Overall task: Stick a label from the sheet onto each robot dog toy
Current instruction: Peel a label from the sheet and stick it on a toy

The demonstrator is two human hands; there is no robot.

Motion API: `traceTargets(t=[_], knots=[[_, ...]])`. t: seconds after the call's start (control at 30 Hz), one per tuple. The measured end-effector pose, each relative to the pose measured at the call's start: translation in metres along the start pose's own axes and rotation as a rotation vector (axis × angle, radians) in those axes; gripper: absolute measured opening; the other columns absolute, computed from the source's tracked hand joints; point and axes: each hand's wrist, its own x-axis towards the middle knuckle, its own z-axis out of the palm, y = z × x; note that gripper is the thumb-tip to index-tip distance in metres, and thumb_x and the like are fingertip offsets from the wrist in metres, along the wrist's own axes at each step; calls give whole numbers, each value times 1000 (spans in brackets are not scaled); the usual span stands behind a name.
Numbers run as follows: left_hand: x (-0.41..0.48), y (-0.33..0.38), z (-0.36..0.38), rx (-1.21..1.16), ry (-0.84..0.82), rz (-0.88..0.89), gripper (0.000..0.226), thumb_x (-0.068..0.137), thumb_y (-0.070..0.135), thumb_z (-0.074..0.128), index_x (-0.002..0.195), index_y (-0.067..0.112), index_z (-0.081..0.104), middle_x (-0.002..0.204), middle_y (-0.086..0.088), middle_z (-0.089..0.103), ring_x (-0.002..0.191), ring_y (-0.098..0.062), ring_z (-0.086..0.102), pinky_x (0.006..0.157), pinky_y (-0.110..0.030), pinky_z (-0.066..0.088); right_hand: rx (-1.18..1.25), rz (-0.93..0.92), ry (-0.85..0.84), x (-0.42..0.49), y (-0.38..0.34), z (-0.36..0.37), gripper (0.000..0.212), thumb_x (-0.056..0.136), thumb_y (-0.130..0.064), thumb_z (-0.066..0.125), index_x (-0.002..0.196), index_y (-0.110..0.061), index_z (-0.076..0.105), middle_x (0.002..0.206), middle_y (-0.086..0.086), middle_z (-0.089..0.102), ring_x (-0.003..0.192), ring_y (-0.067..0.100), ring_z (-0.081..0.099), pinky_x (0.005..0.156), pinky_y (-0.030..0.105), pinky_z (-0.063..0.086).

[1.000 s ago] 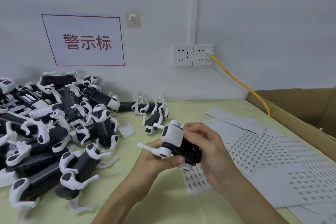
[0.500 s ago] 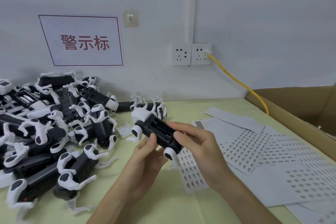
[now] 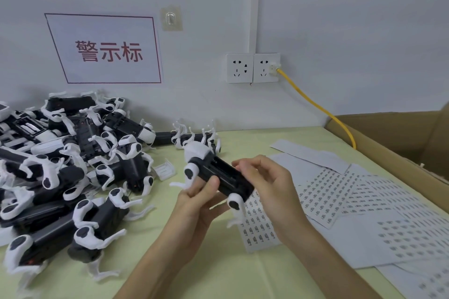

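Note:
A black-and-white robot dog toy (image 3: 220, 175) is held belly-up above the table's middle. My left hand (image 3: 194, 204) grips it from below, thumb on its near side. My right hand (image 3: 264, 184) curls over its right end, fingertips pressing on the black underside. Whether a label lies under those fingertips is hidden. A label sheet (image 3: 257, 226) with rows of small stickers lies just beneath the toy. More label sheets (image 3: 340, 192) spread to the right. A large pile of robot dog toys (image 3: 73, 170) covers the table's left side.
An open cardboard box (image 3: 398, 143) stands at the right edge. A yellow cable (image 3: 313, 102) runs from the wall sockets (image 3: 252, 68) down behind the box. A small clear plastic part (image 3: 165, 170) lies beside the pile. A sign (image 3: 107, 48) hangs on the wall.
The toy was turned from an upright, head-up hold to lying belly-up and slanted. My right hand shifted from cupping its side to pressing fingertips on the underside.

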Motion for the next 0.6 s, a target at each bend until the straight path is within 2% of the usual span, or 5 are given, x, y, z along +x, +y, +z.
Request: traceTargets(t=[0.1, 0.17, 0.33, 0.47, 0.6], knots=[[4, 4, -5, -159, 146, 48, 38, 93, 34, 71, 121, 9, 73, 125, -13, 74, 113, -23, 73, 84, -27, 60, -210, 53, 42, 11, 7, -15, 7, 94, -18, 70, 91, -23, 75, 92, -10, 75, 87, 3, 69, 72, 10, 50], [6, 7, -10, -237, 241, 60, 21, 90, 30, 66, 87, 19, 84, 98, -2, 79, 94, -12, 77, 77, -23, 60, -454, 144, 10, 15, 12, -25, 8, 93, -25, 72, 98, -30, 73, 97, -11, 71, 85, 2, 66, 71, 15, 51], [9, 8, -21, -280, 403, -7, 26, 84, 42, 71, 63, 25, 72, 73, 4, 69, 69, -9, 70, 71, -26, 59, -1287, 298, -156, 15, 31, -30, 69, 86, -73, 55, 141, -32, 45, 142, -4, 42, 134, 21, 39, 109, 45, 29], [11, 6, -25, -225, 427, -68, 26, 82, 49, 71, 83, 26, 60, 74, 7, 68, 61, -7, 61, 70, -27, 41, -1251, 324, -201, 14, 36, -26, 71, 81, -70, 63, 137, -30, 46, 144, -6, 41, 136, 20, 37, 113, 43, 24], [11, 8, -25, -239, 438, -57, 26, 85, 45, 69, 79, 26, 52, 66, 9, 62, 56, -7, 57, 69, -27, 38, -962, 255, -148, 13, 29, -20, 44, 82, -32, 77, 118, -34, 53, 122, -14, 60, 111, 11, 62, 104, 39, 45]])
